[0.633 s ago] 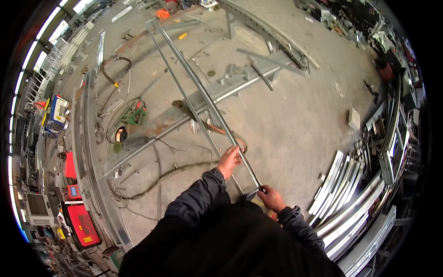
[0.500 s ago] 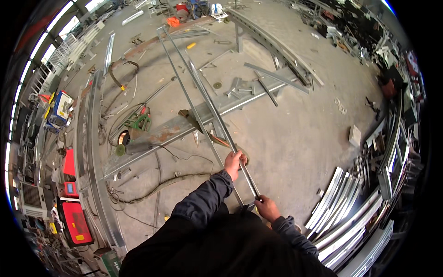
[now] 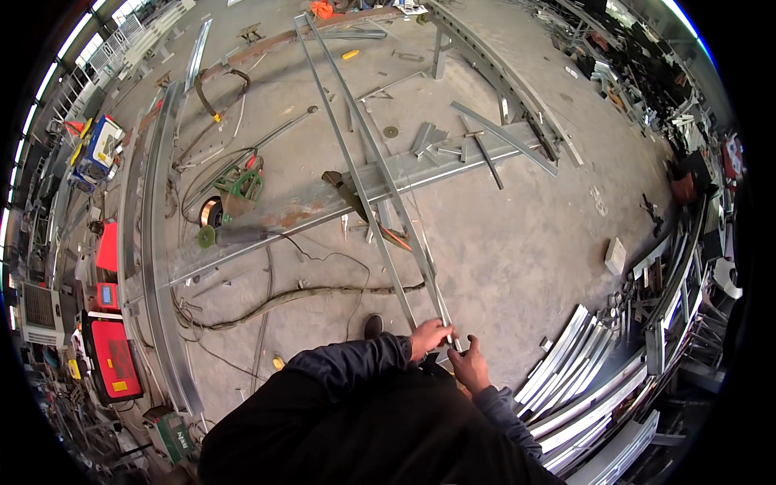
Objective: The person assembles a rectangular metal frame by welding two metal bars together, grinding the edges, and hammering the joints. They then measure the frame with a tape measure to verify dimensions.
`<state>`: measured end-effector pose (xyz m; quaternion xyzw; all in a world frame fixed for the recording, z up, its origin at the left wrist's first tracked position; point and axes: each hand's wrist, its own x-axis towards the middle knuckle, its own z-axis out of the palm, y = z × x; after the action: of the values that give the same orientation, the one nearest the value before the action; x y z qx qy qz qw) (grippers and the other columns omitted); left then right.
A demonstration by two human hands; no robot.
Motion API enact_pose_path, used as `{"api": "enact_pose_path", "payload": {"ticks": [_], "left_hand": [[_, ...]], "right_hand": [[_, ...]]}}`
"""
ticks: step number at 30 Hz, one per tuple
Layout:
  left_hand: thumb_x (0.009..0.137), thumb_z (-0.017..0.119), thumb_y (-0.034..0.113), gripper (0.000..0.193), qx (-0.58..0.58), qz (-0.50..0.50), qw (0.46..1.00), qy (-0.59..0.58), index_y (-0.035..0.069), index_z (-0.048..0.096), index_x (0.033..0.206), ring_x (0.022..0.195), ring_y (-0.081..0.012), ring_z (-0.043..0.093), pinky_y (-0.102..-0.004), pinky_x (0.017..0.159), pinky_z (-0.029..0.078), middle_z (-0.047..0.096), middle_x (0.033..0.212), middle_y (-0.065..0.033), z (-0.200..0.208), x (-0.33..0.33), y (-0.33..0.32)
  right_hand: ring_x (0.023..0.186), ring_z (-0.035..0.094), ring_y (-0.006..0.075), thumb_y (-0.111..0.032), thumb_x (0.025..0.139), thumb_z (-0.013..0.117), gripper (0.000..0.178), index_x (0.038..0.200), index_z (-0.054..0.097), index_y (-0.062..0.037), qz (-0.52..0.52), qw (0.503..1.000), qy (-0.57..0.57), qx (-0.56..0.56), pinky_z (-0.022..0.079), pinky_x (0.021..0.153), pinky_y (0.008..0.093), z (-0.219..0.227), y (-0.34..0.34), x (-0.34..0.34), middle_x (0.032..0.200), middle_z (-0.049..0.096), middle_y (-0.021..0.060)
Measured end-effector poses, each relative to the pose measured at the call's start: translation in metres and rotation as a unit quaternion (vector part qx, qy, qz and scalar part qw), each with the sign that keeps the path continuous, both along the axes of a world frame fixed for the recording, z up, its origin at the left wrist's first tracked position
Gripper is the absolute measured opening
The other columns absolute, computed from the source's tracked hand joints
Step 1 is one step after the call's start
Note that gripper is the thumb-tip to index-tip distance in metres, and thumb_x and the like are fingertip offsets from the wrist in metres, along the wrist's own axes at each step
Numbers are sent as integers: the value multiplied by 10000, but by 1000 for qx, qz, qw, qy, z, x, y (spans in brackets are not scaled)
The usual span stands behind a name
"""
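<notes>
Both hands are closed on the near end of a long metal frame, two thin parallel rails running away from the person across the concrete floor; the left hand is clamped over the rail ends from above, fingers curled round them; the right hand sits just beside it, nearer the body, gripping the same end, though whether it holds one rail or both cannot be told; the two hands are close together, almost touching.

The frame's far end lies well beyond the hands, toward the top of the view; about midway it crosses over a broad flat steel beam lying athwart it; short steel offcuts rest on that beam, right of the frame.

Left of the frame: a green tool among dark cables; further left, a red machine.

Right of the frame, beside the right hand: a stack of pale metal profiles.
</notes>
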<state>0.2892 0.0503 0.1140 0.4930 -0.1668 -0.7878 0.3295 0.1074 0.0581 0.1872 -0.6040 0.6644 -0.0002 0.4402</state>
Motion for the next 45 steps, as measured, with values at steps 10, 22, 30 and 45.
{"api": "enact_pose_path", "payload": {"ticks": [10,22,30,45], "left_hand": [[1060,596,571,492,94,-218,971,34,109,698,1195,816,-104,586,-313,738,483,656,942,21,-14,100,28],[1031,701,415,419,197,95,976,8,55,651,1241,962,-169,715,-318,827,562,751,1125,-65,-55,268,116],[1077,640,301,596,-54,-9,997,59,58,429,1579,1302,-237,618,-373,994,570,636,1409,-116,-14,223,47],[881,775,249,508,-235,49,642,-728,52,607,1318,1279,-405,547,-527,1081,454,606,1356,-183,-108,457,-161]], "right_hand": [[756,717,299,-447,900,753,954,1524,294,111,-49,992,31,116,569,693,421,0,-19,58,846,701,188],[1110,707,292,-484,789,922,945,1361,476,120,-13,993,87,75,578,911,418,53,49,-20,1183,685,288],[932,651,123,-236,1110,574,400,1410,486,13,-40,989,-80,-114,523,745,286,74,-8,56,1070,687,91],[1192,677,280,-134,1034,669,397,1394,582,8,-29,964,-224,-140,578,964,387,28,-122,204,1295,661,180]]}}
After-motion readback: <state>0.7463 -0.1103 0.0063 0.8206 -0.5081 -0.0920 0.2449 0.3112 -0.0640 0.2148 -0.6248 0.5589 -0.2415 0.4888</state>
